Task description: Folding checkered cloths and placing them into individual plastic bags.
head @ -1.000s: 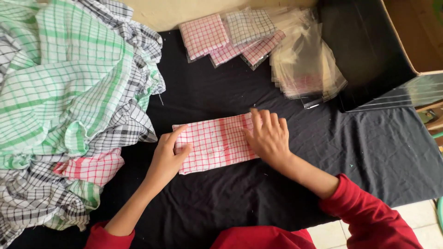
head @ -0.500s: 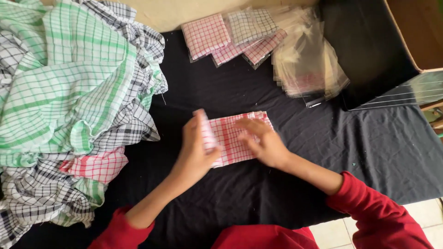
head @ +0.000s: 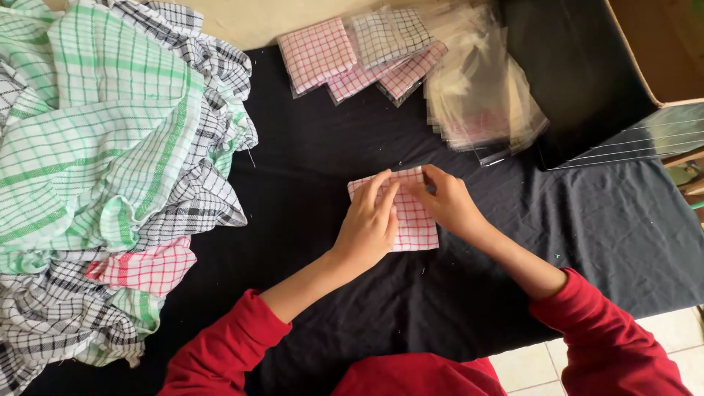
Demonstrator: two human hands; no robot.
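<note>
A red-and-white checked cloth (head: 414, 227), folded to a small square, lies on the black-covered table (head: 308, 183) in front of me. My left hand (head: 369, 224) rests flat on its left half, fingers pointing toward the far edge. My right hand (head: 449, 203) presses on its upper right corner, fingertips meeting the left hand's at the top edge. Both arms wear red sleeves.
A big heap of green, black and red checked cloths (head: 110, 169) fills the left side. Folded cloths in clear bags (head: 352, 55) lie at the far edge, beside a stack of empty clear bags (head: 480, 95). A cardboard box (head: 660, 51) stands at the far right.
The cloth was a long strip a second ago. My left hand folded its left end over to the right, and the cloth is now a small square under both hands.
</note>
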